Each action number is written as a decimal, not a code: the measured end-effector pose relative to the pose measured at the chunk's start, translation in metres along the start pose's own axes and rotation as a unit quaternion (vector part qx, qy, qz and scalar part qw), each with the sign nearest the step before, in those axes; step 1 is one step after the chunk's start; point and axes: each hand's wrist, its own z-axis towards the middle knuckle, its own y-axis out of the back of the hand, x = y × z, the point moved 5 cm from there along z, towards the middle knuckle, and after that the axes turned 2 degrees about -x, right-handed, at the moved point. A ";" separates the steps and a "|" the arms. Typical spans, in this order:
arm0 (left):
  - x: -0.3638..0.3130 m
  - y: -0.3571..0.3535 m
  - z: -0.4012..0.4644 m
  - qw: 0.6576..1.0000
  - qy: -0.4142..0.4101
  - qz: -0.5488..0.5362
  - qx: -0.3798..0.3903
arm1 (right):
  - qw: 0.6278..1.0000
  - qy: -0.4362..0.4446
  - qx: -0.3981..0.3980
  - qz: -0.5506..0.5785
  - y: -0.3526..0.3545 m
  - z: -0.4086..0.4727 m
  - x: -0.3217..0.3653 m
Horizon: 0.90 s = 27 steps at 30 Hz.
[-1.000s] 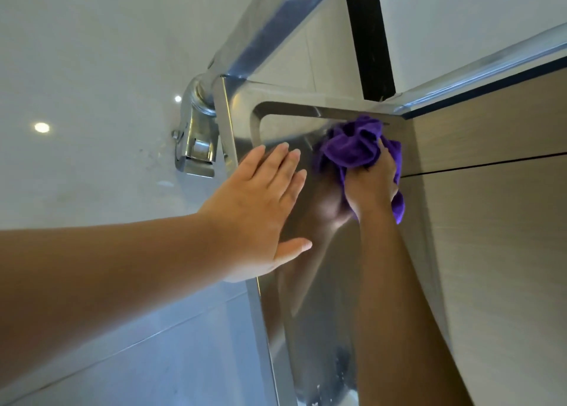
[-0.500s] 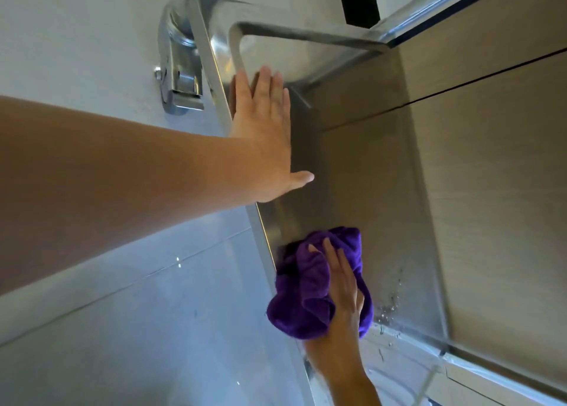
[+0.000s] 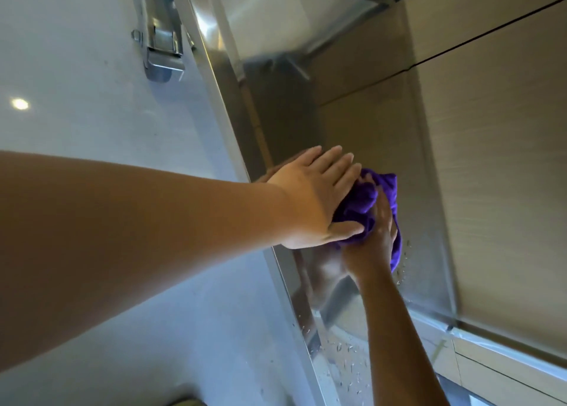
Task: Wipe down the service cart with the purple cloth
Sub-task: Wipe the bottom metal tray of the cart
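The service cart's shiny steel panel (image 3: 352, 105) fills the middle of the head view, seen from below at a steep angle. My right hand (image 3: 376, 237) presses the bunched purple cloth (image 3: 359, 203) against the panel, fingers curled into the fabric. My left hand (image 3: 313, 203) lies flat on the panel's left edge with straight fingers, partly covering the cloth. Water droplets (image 3: 405, 261) cling to the steel just right of the cloth and lower down.
A steel caster bracket (image 3: 161, 46) juts from the cart's frame at the upper left. Beige wood-grain panels (image 3: 497, 160) run along the right side. A white ceiling with a round light (image 3: 20, 103) lies to the left.
My right hand carried the cloth from the panel's top down to its bottom, then back up to the middle. My left hand stayed flat on the panel's left edge, now beside the cloth.
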 end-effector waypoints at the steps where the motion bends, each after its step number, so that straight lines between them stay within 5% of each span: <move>1: 0.000 -0.002 0.001 0.999 -0.013 0.031 -0.002 | 0.999 -0.036 -0.005 0.002 0.002 0.012 -0.010; 9: -0.001 -0.015 0.001 0.995 -0.042 0.087 -0.014 | 0.982 -0.178 -0.059 0.022 0.007 0.088 -0.072; 16: 0.003 -0.017 0.002 0.993 -0.037 0.112 -0.021 | 0.964 -0.163 -0.081 0.191 0.005 0.116 -0.085; 22: 0.003 -0.017 0.005 0.992 -0.017 0.122 0.009 | 0.974 -0.216 -0.070 0.017 0.000 0.051 -0.066; 27: 0.004 -0.014 0.005 0.992 0.000 0.123 0.010 | 0.983 -0.183 -0.009 0.006 -0.002 -0.029 -0.025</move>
